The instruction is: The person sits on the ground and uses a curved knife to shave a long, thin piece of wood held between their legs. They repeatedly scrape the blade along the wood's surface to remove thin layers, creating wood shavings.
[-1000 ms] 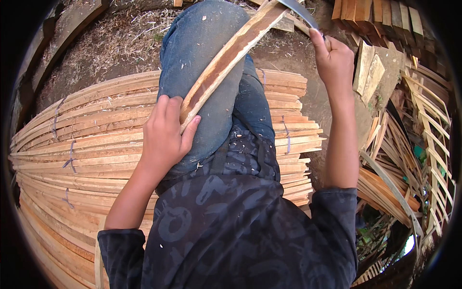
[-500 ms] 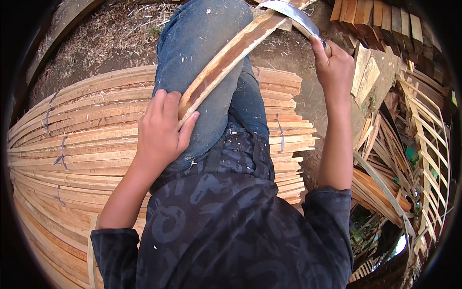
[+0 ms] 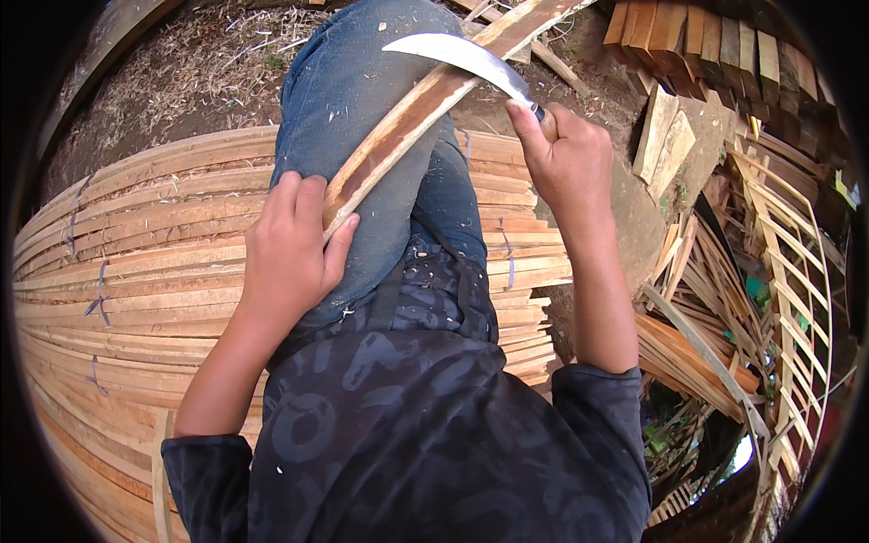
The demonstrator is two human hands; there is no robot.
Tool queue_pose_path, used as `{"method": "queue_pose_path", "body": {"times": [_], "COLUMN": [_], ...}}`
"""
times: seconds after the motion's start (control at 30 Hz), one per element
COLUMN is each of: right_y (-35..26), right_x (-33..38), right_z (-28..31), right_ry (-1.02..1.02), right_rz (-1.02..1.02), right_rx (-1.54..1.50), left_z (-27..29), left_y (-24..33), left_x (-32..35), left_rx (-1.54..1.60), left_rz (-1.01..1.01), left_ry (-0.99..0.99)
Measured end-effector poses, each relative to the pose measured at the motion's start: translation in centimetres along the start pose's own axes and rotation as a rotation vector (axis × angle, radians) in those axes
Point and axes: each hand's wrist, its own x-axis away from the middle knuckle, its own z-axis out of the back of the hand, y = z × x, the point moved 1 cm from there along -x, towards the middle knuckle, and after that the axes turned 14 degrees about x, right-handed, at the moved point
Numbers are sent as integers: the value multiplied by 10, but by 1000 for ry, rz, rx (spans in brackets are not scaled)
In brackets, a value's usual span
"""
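A long wooden slat (image 3: 398, 136), dark brown along its middle and pale at its edges, slants across my raised thigh toward the upper right. My left hand (image 3: 294, 222) is closed round its near end, thumb on the right side. In my right hand (image 3: 568, 158) is the handle of a sickle (image 3: 466, 56) with a curved, shiny blade. The blade lies across the slat's middle, its tip pointing left over my jeans. Whether the edge bites into the wood cannot be made out. My fingers hide most of the handle.
Bundles of pale wooden strips (image 3: 154, 235), tied with thin cord, lie beneath and left of me. Stacked brown planks (image 3: 706, 45) stand at the upper right. Two short wood pieces (image 3: 663, 140) rest on the ground. Loose slats (image 3: 697, 362) and a lattice frame (image 3: 797, 290) are at right.
My right hand has drawn the sickle down and left along the slat, toward me. My left hand keeps its hold on the slat's near end. The whole view has shifted slightly.
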Motion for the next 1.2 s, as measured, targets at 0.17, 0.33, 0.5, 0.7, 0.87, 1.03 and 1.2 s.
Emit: {"method": "queue_pose_path", "body": {"times": [0.17, 0.33, 0.5, 0.7, 0.87, 1.03, 1.2], "right_y": [62, 30, 17, 44, 41, 100, 7], "right_x": [-44, -31, -22, -45, -48, -81, -28], "right_z": [-13, 0, -5, -9, -12, 9, 2], "right_ry": [142, 63, 121, 18, 22, 97, 144], "right_rz": [-40, -48, 188, -122, 0, -289, 365], "right_rx": [92, 25, 124, -73, 22, 31, 90], "left_z": [2, -1, -1, -2, -3, -2, 0], "left_y": [3, 1, 2, 4, 3, 7, 4], "left_x": [1, -2, -1, -4, -2, -3, -2], "left_rx": [2, 0, 6, -6, -6, -3, 25], "left_rz": [13, -11, -1, -16, -13, -15, 19], "left_ry": [-6, 7, 5, -2, 4, -24, -38]}}
